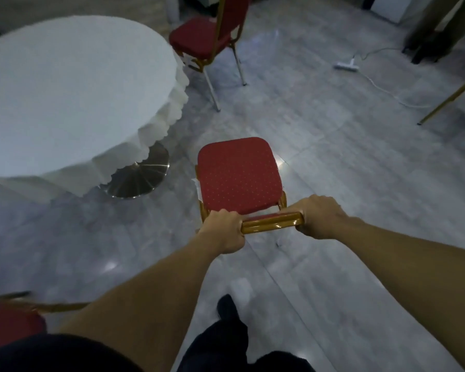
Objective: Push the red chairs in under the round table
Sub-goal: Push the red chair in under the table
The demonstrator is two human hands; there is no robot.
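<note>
A red chair [238,174] with a gold frame stands on the floor right of the round table [65,84], apart from it, seat facing away from me. My left hand [223,228] grips the left end of its gold top rail, and my right hand [318,217] grips the right end. The table wears a white cloth with a scalloped hem over a shiny metal base [141,178]. A second red chair [204,36] stands at the table's far right edge, its seat near the cloth. A third red chair [10,322] shows at the bottom left corner.
A white power strip [346,66] and its cable lie on the grey tiled floor at the upper right. Gold legs of another chair [451,99] reach in at the right edge. My dark shoe [227,307] is on the floor below the held chair.
</note>
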